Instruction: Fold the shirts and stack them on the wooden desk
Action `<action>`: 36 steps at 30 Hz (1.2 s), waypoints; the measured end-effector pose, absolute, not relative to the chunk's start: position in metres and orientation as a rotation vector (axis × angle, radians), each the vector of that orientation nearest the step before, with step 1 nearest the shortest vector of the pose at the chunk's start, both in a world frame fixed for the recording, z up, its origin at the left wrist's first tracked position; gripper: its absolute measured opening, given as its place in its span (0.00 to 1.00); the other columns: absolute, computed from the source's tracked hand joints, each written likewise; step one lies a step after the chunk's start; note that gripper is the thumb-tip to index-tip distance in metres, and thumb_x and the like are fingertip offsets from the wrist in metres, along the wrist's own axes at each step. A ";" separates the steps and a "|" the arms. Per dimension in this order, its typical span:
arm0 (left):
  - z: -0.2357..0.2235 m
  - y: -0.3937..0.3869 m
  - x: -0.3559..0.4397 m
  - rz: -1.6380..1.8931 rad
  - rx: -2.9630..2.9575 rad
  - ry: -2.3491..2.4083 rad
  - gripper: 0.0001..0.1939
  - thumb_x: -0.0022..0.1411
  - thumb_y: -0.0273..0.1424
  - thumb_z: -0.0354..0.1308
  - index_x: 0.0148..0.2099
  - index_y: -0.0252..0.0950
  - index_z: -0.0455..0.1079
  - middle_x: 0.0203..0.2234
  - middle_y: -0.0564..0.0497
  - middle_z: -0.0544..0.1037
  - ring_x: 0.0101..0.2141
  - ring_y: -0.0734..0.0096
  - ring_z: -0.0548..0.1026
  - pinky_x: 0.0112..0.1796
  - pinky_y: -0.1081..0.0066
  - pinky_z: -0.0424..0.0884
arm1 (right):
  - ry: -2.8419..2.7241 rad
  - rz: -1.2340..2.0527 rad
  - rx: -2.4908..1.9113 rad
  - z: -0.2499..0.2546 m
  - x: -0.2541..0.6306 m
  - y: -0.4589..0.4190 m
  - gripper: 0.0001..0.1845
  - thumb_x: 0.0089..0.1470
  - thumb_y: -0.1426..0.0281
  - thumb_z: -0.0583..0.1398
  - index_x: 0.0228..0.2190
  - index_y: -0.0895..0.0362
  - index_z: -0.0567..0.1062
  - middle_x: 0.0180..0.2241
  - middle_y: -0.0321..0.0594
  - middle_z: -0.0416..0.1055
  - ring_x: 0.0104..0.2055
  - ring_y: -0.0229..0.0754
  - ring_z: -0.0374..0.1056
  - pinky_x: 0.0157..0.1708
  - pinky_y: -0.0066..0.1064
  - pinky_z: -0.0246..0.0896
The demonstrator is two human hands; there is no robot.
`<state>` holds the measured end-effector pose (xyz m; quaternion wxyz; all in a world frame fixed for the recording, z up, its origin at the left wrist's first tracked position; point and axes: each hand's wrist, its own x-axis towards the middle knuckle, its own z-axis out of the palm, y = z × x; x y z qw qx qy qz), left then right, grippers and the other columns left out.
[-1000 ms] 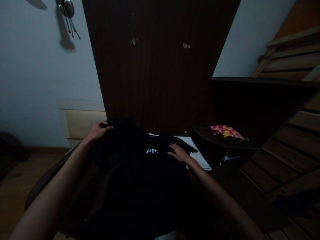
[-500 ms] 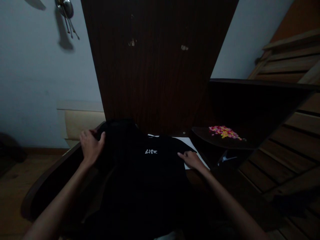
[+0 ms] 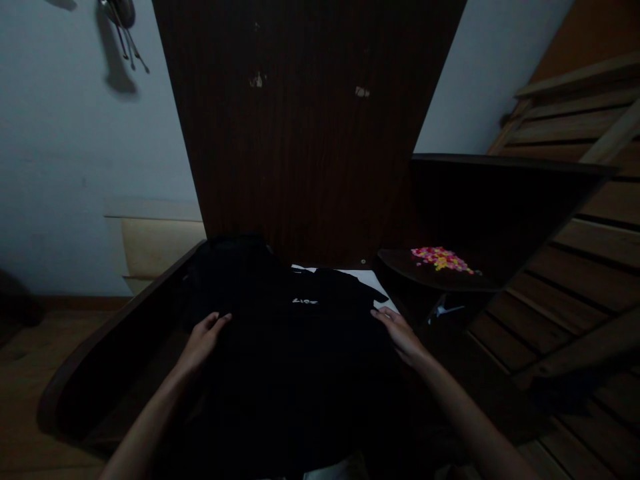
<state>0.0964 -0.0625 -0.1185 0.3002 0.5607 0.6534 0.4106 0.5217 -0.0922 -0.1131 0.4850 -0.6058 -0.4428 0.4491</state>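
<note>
left hand [image 3: 204,337] nearer | it and right hand [image 3: 400,333] pinch shirt [image 3: 297,360] | collar [image 3: 304,274], long axis away

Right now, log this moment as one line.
Left hand: touching black shirt, left side; right hand: touching shirt, right side; white print: on shirt; multicoloured pile: on shelf, right

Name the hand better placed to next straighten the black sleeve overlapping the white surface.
Probably the right hand: it is at the edge of the black shirt, close beside that sleeve, while the left hand is on the opposite side.
</note>
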 end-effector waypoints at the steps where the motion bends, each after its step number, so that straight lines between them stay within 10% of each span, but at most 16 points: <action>1: -0.122 -0.066 0.094 1.084 1.450 1.716 0.23 0.60 0.52 0.52 0.42 0.37 0.73 0.29 0.43 0.79 0.33 0.56 0.79 0.30 0.64 0.75 | -1.059 1.174 -1.475 -0.115 0.522 -0.099 0.24 0.41 0.49 0.66 0.27 0.53 0.66 0.22 0.32 0.66 0.24 0.37 0.63 0.25 0.29 0.58; 9: -0.125 -0.097 0.090 0.979 1.368 1.513 0.24 0.55 0.53 0.57 0.41 0.39 0.68 0.32 0.47 0.80 0.33 0.58 0.79 0.31 0.65 0.76 | -1.255 1.444 -1.425 -0.120 0.527 -0.133 0.28 0.34 0.51 0.72 0.32 0.59 0.76 0.33 0.41 0.78 0.34 0.44 0.73 0.40 0.37 0.67; 14: -0.125 -0.093 0.078 0.810 1.692 1.617 0.23 0.50 0.53 0.58 0.36 0.39 0.69 0.30 0.48 0.79 0.34 0.56 0.78 0.33 0.66 0.73 | -1.402 1.455 -1.568 -0.123 0.538 -0.132 0.29 0.34 0.46 0.69 0.27 0.59 0.75 0.26 0.38 0.76 0.25 0.39 0.70 0.29 0.32 0.65; 19: -0.090 -0.076 0.076 0.819 1.838 2.047 0.21 0.56 0.52 0.52 0.38 0.39 0.69 0.29 0.48 0.77 0.31 0.56 0.77 0.31 0.66 0.70 | -1.517 0.947 -1.833 -0.116 0.557 -0.102 0.27 0.48 0.43 0.59 0.21 0.56 0.69 0.19 0.37 0.70 0.18 0.37 0.65 0.19 0.28 0.56; 27: -0.048 0.005 0.086 1.229 2.278 2.124 0.33 0.59 0.46 0.52 0.60 0.30 0.63 0.55 0.34 0.66 0.55 0.45 0.64 0.55 0.53 0.63 | -1.564 0.241 -2.356 -0.096 0.559 -0.031 0.24 0.60 0.55 0.53 0.40 0.62 0.78 0.43 0.61 0.76 0.46 0.55 0.73 0.40 0.37 0.62; 31: -0.035 0.036 0.076 0.929 2.253 2.160 0.25 0.55 0.46 0.58 0.47 0.32 0.72 0.45 0.36 0.73 0.50 0.44 0.69 0.51 0.53 0.65 | -1.508 0.346 -2.407 -0.102 0.561 -0.009 0.32 0.60 0.51 0.52 0.43 0.69 0.77 0.47 0.69 0.72 0.48 0.59 0.72 0.40 0.39 0.63; 36: -0.017 0.041 0.061 0.937 2.046 2.042 0.13 0.56 0.41 0.58 0.36 0.37 0.68 0.32 0.47 0.75 0.35 0.60 0.73 0.39 0.66 0.68 | -1.226 0.517 -2.181 -0.112 0.574 0.007 0.12 0.45 0.64 0.67 0.26 0.61 0.77 0.30 0.52 0.76 0.36 0.50 0.73 0.30 0.32 0.60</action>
